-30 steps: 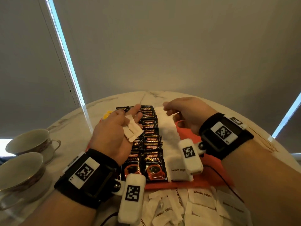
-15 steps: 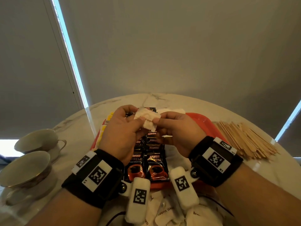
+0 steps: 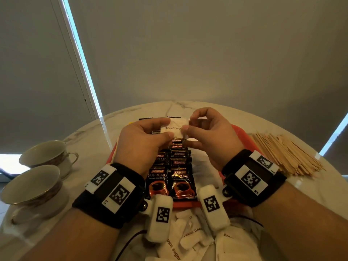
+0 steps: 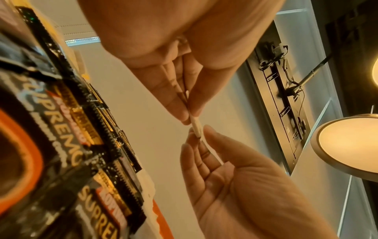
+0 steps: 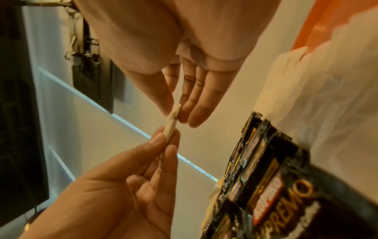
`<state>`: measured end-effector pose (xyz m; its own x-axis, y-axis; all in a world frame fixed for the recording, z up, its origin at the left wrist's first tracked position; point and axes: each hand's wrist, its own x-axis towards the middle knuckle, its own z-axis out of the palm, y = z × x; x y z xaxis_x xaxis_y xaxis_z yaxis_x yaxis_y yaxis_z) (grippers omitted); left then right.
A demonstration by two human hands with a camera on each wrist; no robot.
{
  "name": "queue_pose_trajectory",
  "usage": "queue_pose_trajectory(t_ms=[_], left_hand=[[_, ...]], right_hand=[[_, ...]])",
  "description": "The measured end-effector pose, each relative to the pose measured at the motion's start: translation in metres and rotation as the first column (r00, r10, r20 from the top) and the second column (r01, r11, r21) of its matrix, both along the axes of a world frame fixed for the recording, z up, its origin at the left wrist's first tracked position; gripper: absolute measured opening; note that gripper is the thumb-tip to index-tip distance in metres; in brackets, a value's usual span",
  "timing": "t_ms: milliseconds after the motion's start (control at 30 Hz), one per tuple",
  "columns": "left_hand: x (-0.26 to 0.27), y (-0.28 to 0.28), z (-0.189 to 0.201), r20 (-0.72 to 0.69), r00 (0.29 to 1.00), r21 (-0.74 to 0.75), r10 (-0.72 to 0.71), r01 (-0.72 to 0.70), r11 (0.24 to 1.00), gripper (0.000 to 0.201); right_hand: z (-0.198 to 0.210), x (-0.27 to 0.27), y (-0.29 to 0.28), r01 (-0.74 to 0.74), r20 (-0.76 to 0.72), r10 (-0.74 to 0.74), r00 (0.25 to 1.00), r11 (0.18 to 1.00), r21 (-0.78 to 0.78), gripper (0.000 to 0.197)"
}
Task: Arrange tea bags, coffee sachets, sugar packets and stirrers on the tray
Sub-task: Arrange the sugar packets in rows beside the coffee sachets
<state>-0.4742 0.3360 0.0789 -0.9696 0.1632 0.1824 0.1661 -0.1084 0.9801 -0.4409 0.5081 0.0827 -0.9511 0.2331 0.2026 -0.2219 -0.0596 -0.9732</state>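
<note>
Here the round marble tabletop carries an orange tray at its centre, with two teacups at the left and a fanned pile of wooden stirrers to the right of the tray, not yet on it. On the tray, the coffee sachets lie in two overlapping columns, and a column of white sugar packets sits just beside them on the right; a yellow edge, probably the tea bags, shows at the far left but is mostly hidden. A loose heap of sugar packets remains on the tabletop at the near edge. Above the tray, the left hand and the right hand hold one brown sugar packet between them. Each hand pinches an opposite end between thumb and fingertips, with the remaining fingers loosely extended, as the wrist views confirm. The step in hand appears to be straightening this packet before placement. To do it well, pull the ends lightly apart to flatten the paper, avoiding force that could tear the seam. Keep the printed face upward, align the long edge with the existing white column, then lower it so it overlaps the previous packet evenly. Release one end first to prevent the row beneath from shifting.
</note>
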Motion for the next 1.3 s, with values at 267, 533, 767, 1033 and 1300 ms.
queue_pose_trajectory(t_ms=[267,533,767,1033,1300], left_hand=[[-0.006,-0.002,-0.002,0.003,1.000,-0.017,0.029,-0.029,0.999,0.029],[-0.005,-0.004,0.003,0.006,1.000,-0.028,-0.028,0.029,0.999,0.033],[-0.012,-0.006,0.001,0.067,0.998,0.061,0.001,-0.005,0.998,0.037],[-0.015,-0.008,0.002,0.169,0.986,0.200,-0.011,-0.023,0.980,0.034],[-0.016,-0.008,-0.001,0.192,0.981,0.195,-0.005,-0.033,0.980,0.033]], right_hand=[[0.000,0.002,-0.002,-0.005,0.008,0.003,1.000,0.980,0.201,0.027],[0.010,0.002,0.006,-0.079,0.075,0.075,0.994,0.996,0.048,0.021],[0.012,-0.037,0.057,0.258,0.238,-0.255,0.937,0.966,0.021,0.025],[-0.020,-0.077,0.133,0.229,0.481,-0.387,0.787,0.906,0.355,0.024],[-0.007,-0.087,0.108,0.003,0.528,-0.423,0.736,0.782,0.623,0.027]])
